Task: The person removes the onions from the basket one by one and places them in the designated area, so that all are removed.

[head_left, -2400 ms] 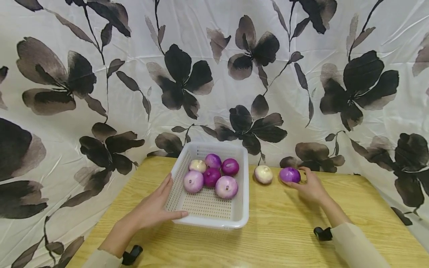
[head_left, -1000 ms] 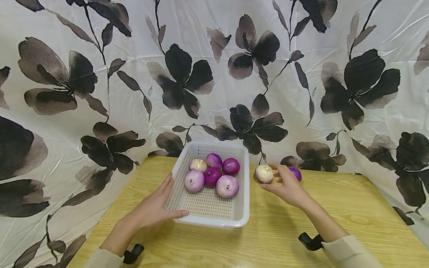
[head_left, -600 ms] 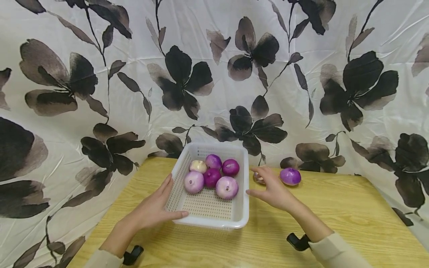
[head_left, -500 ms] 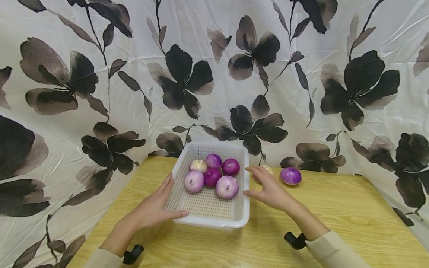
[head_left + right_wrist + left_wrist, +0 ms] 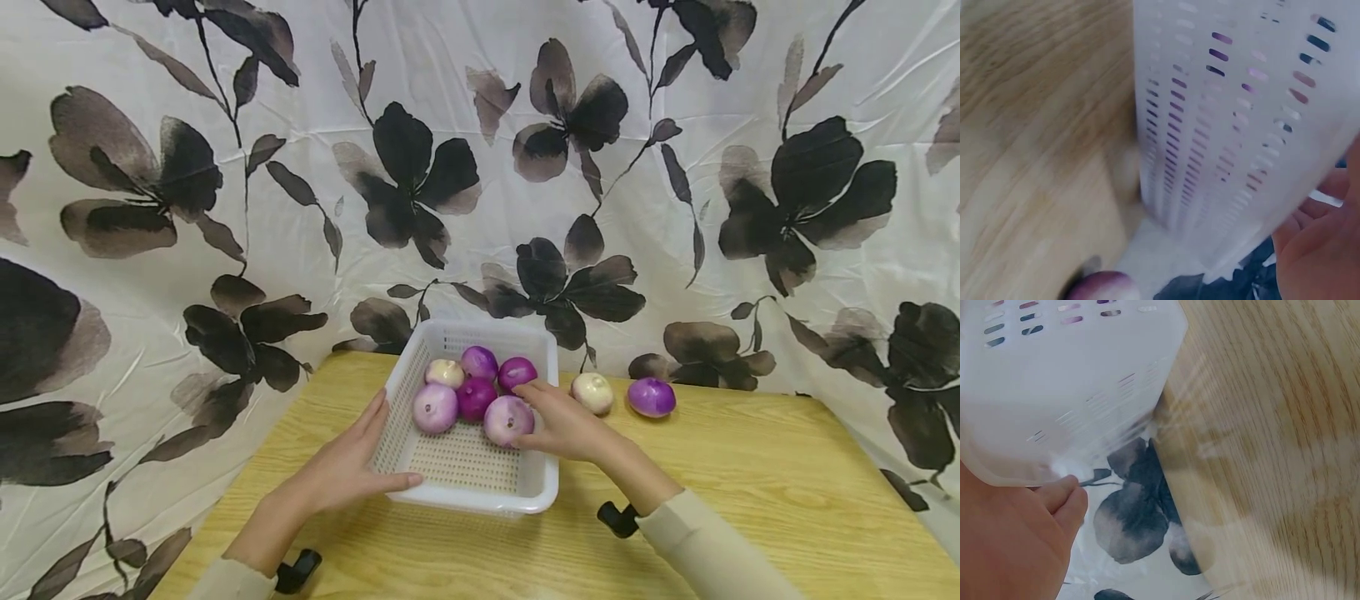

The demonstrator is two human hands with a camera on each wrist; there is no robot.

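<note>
A white perforated basket (image 5: 543,475) with several onions, purple and pale, rests on the wooden table. My left hand (image 5: 330,467) touches its near-left corner, fingers along the left wall and thumb against the front rim. My right hand (image 5: 570,425) reaches over the right rim, thumb and fingers spread at the right side of a pale purple onion (image 5: 507,419); whether they touch it cannot be told. In the left wrist view the left hand (image 5: 1019,534) lies against the basket (image 5: 1072,375). In the right wrist view the right hand (image 5: 1322,240) is above the rim.
On the table (image 5: 720,483), right of the basket, a whitish onion (image 5: 592,393) and a purple onion (image 5: 652,397) stand side by side. A floral cloth (image 5: 480,275) hangs behind the table. Part of an onion (image 5: 1104,287) shows low in the right wrist view.
My right hand has moved left from the purple onion, past the whitish one and over the basket's rim. Both of those onions stay on the table. My left hand and the basket hold still.
</note>
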